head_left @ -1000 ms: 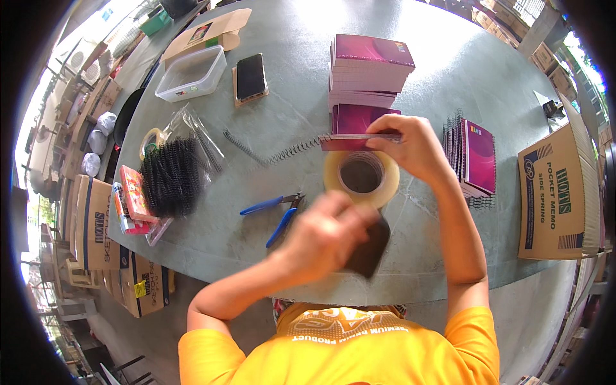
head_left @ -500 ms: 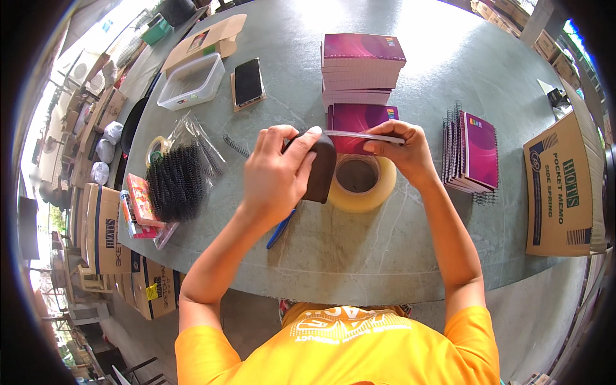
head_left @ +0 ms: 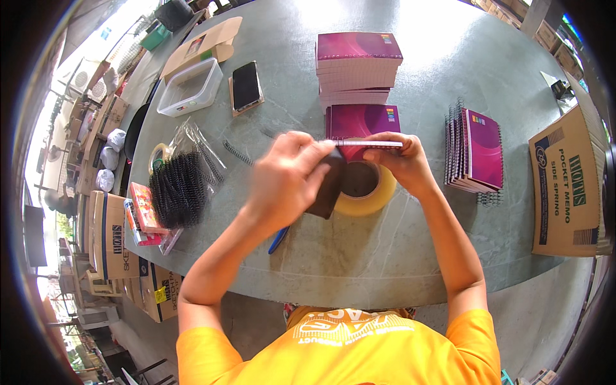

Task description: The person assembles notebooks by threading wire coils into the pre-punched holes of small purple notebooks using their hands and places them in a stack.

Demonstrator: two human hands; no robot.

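A small notebook (head_left: 369,144) is held nearly edge-on above the table, its white page edges showing. My right hand (head_left: 404,162) grips its right end between thumb and fingers. At the notebook's left end, my left hand (head_left: 292,170) is closed in a pinch and blurred; what lies between its fingers is hidden. A dark, flat-sided piece (head_left: 328,186) stands or hangs tilted beneath my left fingers; I cannot tell which. Behind the hands lies a purple-covered notebook (head_left: 362,120). A large roll of clear yellowish tape (head_left: 369,202) lies beneath the held notebook.
A tall notebook stack (head_left: 358,48) stands farther back; coil-bound notebooks (head_left: 482,151) stand right, beside a cardboard box (head_left: 568,186). Leftward lie black spiral coils (head_left: 176,189), one loose coil (head_left: 237,153), a phone (head_left: 246,85), a clear plastic tub (head_left: 190,90) and a blue-handled tool (head_left: 278,240).
My left hand has shifted slightly down and right along with the dark piece, which now tilts more. The held notebook has dropped a little and shows more of its page edges.
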